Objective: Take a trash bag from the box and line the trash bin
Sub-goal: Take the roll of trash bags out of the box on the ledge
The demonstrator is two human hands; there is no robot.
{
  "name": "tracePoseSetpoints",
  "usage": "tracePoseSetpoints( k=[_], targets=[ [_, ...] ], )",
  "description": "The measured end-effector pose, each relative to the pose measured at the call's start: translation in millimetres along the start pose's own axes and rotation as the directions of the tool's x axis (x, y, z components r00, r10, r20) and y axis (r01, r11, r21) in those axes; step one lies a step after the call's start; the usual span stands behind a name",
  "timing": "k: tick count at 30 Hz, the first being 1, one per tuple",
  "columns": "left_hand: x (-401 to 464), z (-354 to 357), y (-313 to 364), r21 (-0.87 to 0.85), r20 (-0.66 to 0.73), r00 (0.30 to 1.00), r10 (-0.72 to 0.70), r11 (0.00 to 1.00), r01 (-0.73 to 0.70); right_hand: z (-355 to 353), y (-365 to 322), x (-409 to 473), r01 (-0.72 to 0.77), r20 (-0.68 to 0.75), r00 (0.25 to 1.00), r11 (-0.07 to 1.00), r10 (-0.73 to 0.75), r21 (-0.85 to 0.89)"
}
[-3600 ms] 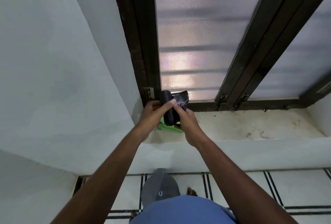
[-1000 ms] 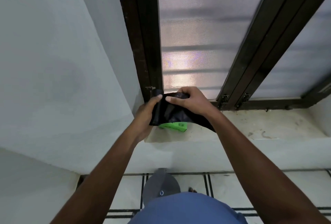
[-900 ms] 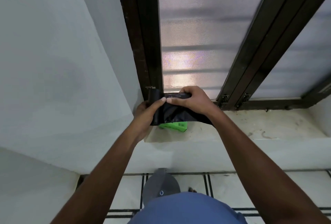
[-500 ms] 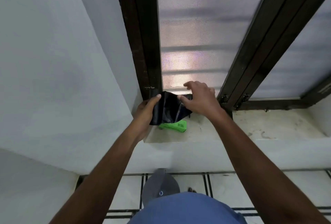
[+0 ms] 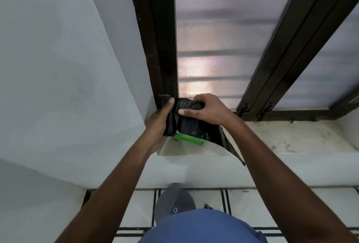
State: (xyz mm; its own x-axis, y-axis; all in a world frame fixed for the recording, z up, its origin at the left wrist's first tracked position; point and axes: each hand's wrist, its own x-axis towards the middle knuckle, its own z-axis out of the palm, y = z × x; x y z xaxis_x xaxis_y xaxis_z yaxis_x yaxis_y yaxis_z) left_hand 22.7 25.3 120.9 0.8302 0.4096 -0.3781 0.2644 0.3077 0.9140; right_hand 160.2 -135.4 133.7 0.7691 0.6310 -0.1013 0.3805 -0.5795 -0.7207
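A black trash bag roll (image 5: 171,124) is held upright in my left hand (image 5: 158,124) above the window sill. My right hand (image 5: 206,109) grips the loose black trash bag (image 5: 196,126) pulled off the roll; its free end hangs down past the sill edge under my right forearm. A green box (image 5: 189,139) lies flat on the sill right below both hands, partly covered by the bag. A grey trash bin (image 5: 174,202) with a domed lid stands on the floor beneath the sill, partly hidden by my blue shirt.
The stained white sill (image 5: 291,138) runs to the right. A dark window frame (image 5: 161,48) with frosted panes rises just behind my hands. A white wall (image 5: 68,87) closes in on the left. White floor tiles (image 5: 242,207) with dark lines lie below.
My right hand has closed again on the bag and drawn it rightward, and more black film now hangs down over the sill edge. My left hand keeps the roll in place.
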Motion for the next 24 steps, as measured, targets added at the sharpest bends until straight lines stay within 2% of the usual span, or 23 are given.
tracePoseSetpoints(
  k=[3, 6, 10, 11, 13, 15, 17, 18, 24],
  targets=[
    [1.1, -7.8, -4.8, 0.057, -0.04, 0.996, 0.082, 0.995, -0.079, -3.1, 8.7, 2.3, -0.031, -0.024, 0.999, 0.999, 0.03, -0.041],
    [1.1, -10.1, -5.2, 0.022, -0.016, 0.997, 0.073, 0.997, -0.072, -7.1, 15.9, 5.9, -0.05, -0.029, 0.999, 0.991, 0.046, -0.128],
    [-0.7, -4.7, -0.3, 0.02, -0.021, 0.999, 0.042, 0.999, -0.041, -12.3, 18.0, 7.7, -0.089, -0.073, 0.995, 0.905, 0.065, -0.416],
    [-0.6, -3.6, -0.3, 0.016, -0.028, 0.999, 0.036, 0.999, -0.035, -12.5, 17.0, 7.1, -0.091, -0.089, 0.994, 0.894, 0.057, -0.44],
    [0.8, -1.9, -1.9, 0.007, -0.037, 0.999, 0.029, 1.0, -0.029, -11.3, 8.1, 4.6, -0.052, -0.091, 0.996, 0.935, 0.021, -0.352],
    [1.3, 1.1, -2.9, -0.001, -0.027, 1.0, 0.009, 1.0, -0.009, -8.5, -3.3, 3.3, 0.013, -0.024, 1.0, 0.99, -0.016, -0.139],
    [2.3, 4.4, -3.3, -0.044, -0.031, 0.999, -0.041, 0.998, 0.04, -3.3, -11.7, 2.9, 0.015, 0.065, 0.998, 0.996, -0.02, 0.085],
    [2.4, 6.0, -3.2, -0.066, -0.029, 0.998, -0.057, 0.996, 0.055, -0.4, -12.9, 2.7, 0.008, 0.09, 0.996, 0.99, -0.02, 0.138],
    [-1.3, -1.5, -3.0, -0.016, 0.078, 0.997, 0.023, 1.0, -0.022, 10.9, 1.5, 5.8, 0.077, 0.088, 0.992, 0.993, -0.085, 0.092]
  ],
)
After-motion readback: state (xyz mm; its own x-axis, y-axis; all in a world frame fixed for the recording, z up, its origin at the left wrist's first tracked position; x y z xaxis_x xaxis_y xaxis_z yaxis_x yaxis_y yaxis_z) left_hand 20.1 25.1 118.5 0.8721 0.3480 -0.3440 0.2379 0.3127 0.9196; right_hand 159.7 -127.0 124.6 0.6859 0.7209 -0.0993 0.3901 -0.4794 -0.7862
